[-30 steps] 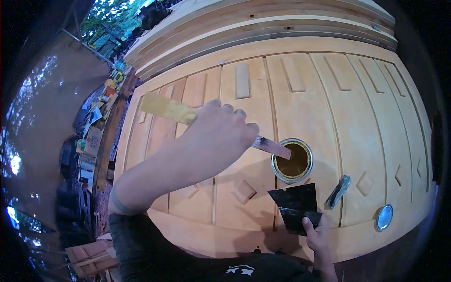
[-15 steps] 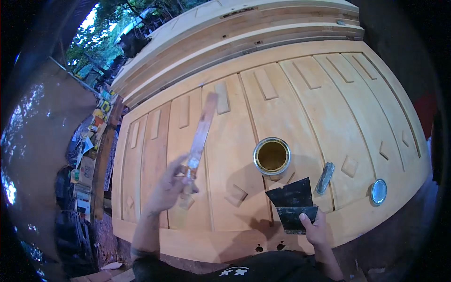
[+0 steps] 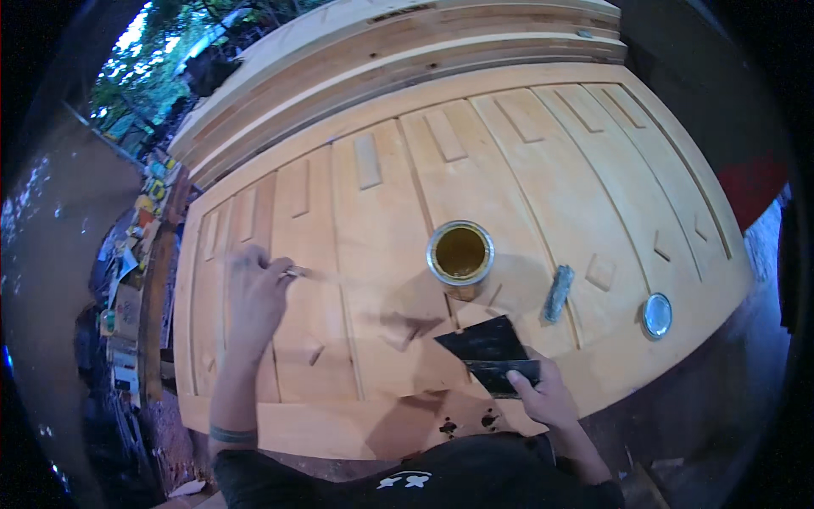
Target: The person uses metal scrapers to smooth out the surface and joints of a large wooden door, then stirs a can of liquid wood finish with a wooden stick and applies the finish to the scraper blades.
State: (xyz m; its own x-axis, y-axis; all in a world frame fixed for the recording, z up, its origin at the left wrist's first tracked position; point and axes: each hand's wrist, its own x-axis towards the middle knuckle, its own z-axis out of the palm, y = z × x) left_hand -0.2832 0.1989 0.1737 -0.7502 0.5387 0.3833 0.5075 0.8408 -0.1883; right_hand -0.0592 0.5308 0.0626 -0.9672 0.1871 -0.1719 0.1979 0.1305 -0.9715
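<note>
My left hand (image 3: 261,288), slightly blurred, hovers over the left part of a pale wooden panelled door (image 3: 381,229). Its fingers are closed on a long narrow putty knife (image 3: 297,272), seen nearly edge-on, so most of its blade cannot be made out. In my right hand (image 3: 549,396), above the door's near edge, are dark flat spreader sheets (image 3: 487,341), the thumb pressed on top. An open round can (image 3: 460,252) with brownish contents stands on the door between the hands. Right of it lie a grey crumpled tube-like piece (image 3: 559,294) and a round metal lid (image 3: 656,316).
Stacked wooden doors (image 3: 407,53) rise along the far side. On the left, a bench (image 3: 157,280) carries cluttered boxes, papers and small containers. Raised strips and diamond blocks stand out from the door's face, and holes (image 3: 448,426) show in its near edge.
My left hand has moved left and up, turning the putty knife from upright to nearly edge-on. My right hand still holds the dark sheets. The whole view has shifted slightly.
</note>
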